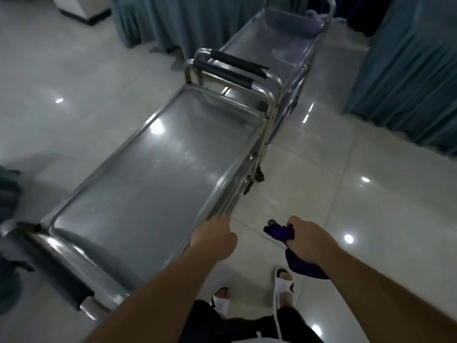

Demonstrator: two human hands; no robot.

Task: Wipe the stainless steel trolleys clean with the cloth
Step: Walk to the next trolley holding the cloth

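A long stainless steel trolley (153, 184) stretches away from me, its bare top shelf shining. My left hand (215, 237) is at the trolley's near right rim, fingers curled over the edge. My right hand (309, 241) hangs over the floor to the right of the trolley and grips a bunched dark purple cloth (282, 232), which droops below my wrist. A second steel trolley (277, 43) stands end to end behind the first, with a pale purple cloth (312, 23) lying on its far end.
Black-padded push handles (227, 68) rise where the two trolleys meet, and another handle (57, 276) is at the near left. Teal curtains (408, 70) hang at the right and back. Glossy tiled floor (346, 184) surrounds the trolleys. My sandalled feet (283, 280) are below.
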